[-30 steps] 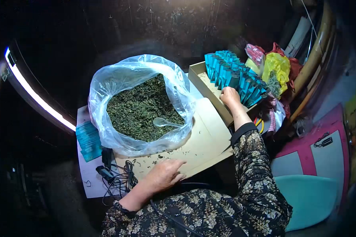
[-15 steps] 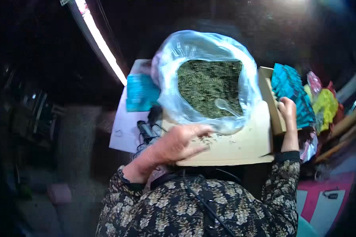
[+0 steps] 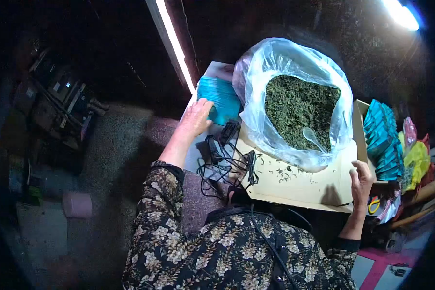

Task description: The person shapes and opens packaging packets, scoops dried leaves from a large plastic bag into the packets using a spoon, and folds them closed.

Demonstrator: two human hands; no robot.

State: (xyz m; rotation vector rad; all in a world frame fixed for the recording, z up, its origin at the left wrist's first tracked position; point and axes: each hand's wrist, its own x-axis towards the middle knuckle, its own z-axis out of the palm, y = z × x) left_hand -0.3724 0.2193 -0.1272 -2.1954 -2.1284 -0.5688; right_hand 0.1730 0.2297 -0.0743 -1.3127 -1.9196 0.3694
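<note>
My left hand (image 3: 197, 117) is at the near-left edge of a stack of teal packets (image 3: 220, 99), fingers partly bent and not closed round any of them. My right hand (image 3: 362, 186) hovers over the right edge of the cardboard (image 3: 295, 186), thumb and forefinger apart, holding nothing. Between the hands stands a clear plastic bag (image 3: 256, 113) with its mouth rolled back. Dark green dried leaves (image 3: 299, 108) fill it, and a clear plastic spoon (image 3: 313, 137) lies on them.
Right of the bag, a cardboard box (image 3: 360, 121) holds a row of filled teal packets (image 3: 383, 140). Black cables (image 3: 227, 166) tangle beside the cardboard. Yellow plastic (image 3: 415, 162) and yellow-handled scissors (image 3: 373, 205) lie at the right. A pink roll (image 3: 77, 204) stands on the floor.
My left hand has moved from the bag's front to the teal stack. My right hand has come back from the box of packets towards me. The camera view has shifted left.
</note>
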